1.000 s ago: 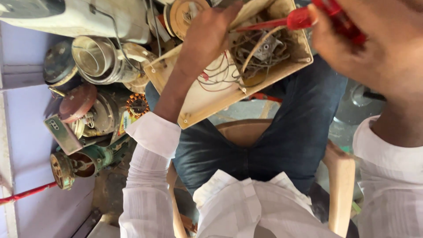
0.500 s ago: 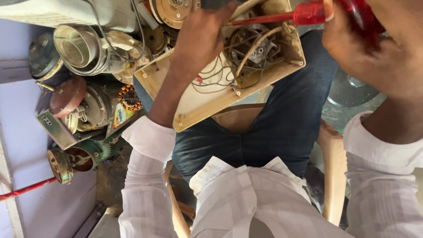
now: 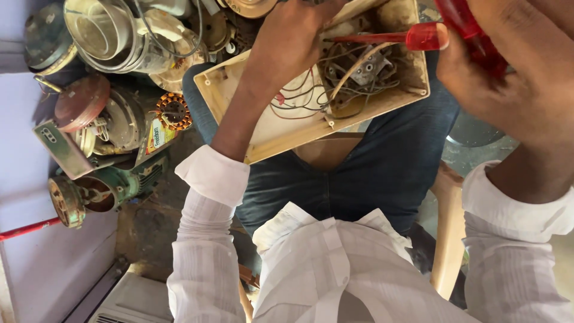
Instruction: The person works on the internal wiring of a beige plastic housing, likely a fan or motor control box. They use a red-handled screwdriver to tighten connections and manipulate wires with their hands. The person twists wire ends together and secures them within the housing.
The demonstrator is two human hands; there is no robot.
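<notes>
Cream plastic casing (image 3: pixel 269 128), open side up, lies across the person's lap under both hands. Right hand (image 3: pixel 520 78) is closed around a red-handled screwdriver (image 3: pixel 427 36), whose shaft reaches left into the tangle of wires (image 3: pixel 353 75) inside. Left hand (image 3: pixel 293 39) presses down on the casing's far edge; whether its fingers grip anything cannot be told. Beyond and left of that hand, old motor parts (image 3: pixel 113 113) lie heaped on the floor.
</notes>
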